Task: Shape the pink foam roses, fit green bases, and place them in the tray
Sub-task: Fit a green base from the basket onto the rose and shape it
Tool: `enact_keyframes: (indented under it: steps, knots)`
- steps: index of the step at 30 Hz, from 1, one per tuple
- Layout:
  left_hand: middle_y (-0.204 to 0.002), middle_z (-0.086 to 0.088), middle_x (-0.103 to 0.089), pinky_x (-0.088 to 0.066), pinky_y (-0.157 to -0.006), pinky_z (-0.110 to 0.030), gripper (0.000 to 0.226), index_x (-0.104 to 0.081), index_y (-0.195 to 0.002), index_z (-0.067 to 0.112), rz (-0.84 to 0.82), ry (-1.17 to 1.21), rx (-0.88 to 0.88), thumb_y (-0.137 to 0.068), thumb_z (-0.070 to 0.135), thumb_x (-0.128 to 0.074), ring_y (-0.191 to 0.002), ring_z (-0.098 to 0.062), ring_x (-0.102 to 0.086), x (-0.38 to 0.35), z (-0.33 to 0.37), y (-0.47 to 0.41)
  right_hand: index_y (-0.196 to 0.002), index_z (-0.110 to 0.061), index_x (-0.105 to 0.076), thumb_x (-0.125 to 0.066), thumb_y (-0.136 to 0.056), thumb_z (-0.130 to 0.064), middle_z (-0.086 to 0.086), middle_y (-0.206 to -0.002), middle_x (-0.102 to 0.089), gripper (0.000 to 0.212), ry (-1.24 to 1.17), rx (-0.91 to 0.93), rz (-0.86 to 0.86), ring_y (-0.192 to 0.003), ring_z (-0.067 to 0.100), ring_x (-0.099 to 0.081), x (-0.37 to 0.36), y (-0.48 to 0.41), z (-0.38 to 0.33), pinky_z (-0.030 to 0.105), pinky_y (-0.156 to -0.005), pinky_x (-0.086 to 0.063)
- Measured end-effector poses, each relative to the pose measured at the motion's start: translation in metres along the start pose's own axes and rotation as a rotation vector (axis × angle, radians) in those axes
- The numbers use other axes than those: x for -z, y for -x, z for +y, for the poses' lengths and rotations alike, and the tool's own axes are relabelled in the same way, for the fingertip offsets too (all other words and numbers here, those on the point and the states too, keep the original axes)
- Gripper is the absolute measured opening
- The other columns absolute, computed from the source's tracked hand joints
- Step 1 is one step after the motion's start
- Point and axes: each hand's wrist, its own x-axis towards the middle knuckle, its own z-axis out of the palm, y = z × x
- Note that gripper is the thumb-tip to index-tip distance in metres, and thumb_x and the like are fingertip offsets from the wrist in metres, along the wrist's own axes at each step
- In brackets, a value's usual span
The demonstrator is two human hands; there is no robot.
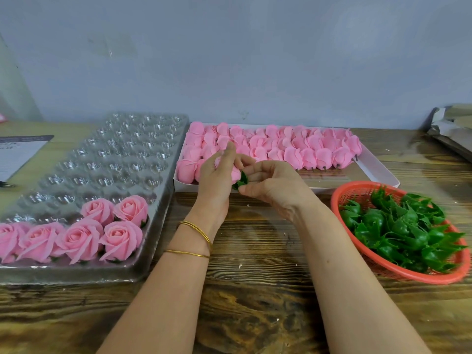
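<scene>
Near you, down-left of your fingers [229, 153], finished roses [120, 236] sit in the tray [102, 159]. Down-right sits the basket [357, 186] of green bases [398, 226]. Your left hand [217, 175] curls round a pink rose [234, 172]; your right hand [275, 185] pinches a green base [241, 180] at its bottom. Push it on straight and softly, so no petals squash. Past your fingertips, more buds [293, 146] wait in the box [378, 164].

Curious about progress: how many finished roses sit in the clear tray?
6 finished roses: four in the near row, two behind; more may lie past the left edge.
</scene>
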Motion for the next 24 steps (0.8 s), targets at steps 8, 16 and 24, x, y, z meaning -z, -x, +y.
enact_keyframes:
  steps: [8, 16, 24]
  knots:
    - [-0.078, 0.004, -0.074, -0.046, -0.1, -0.051, 0.054, -0.055, -0.049, 0.027, -0.015, -0.038, -0.017, -0.1, 0.043, -0.05, -0.087, -0.014, -0.067, -0.0003, -0.0003, 0.0008, -0.083, -0.009, -0.063, -0.076, -0.064, 0.02, 0.014, -0.108, -0.07, 0.037, 0.047, 0.058, 0.033, -0.076, 0.013, -0.066, -0.0017, 0.0006, -0.0002, 0.026, -0.073, -0.058]
    - [-0.079, 0.003, -0.073, -0.045, -0.101, -0.055, 0.047, -0.055, -0.048, 0.027, -0.031, -0.024, -0.037, -0.091, 0.047, -0.051, -0.089, -0.017, -0.066, 0.0006, -0.0014, -0.0004, -0.09, 0.002, -0.06, -0.043, -0.089, 0.021, 0.004, -0.114, -0.062, 0.025, -0.281, -0.059, -0.08, -0.1, 0.019, -0.063, 0.0003, 0.0013, -0.0046, 0.028, -0.072, -0.06]
    - [-0.079, 0.004, -0.073, -0.051, -0.076, -0.034, 0.051, -0.066, -0.055, 0.028, -0.041, -0.04, -0.054, -0.102, 0.039, -0.048, -0.079, -0.008, -0.068, 0.0019, -0.0038, -0.0013, -0.088, 0.004, -0.06, -0.049, -0.087, 0.023, 0.012, -0.09, -0.065, 0.023, -0.378, -0.112, -0.037, -0.083, 0.021, -0.066, -0.0012, 0.0018, -0.0056, 0.03, -0.069, -0.062]
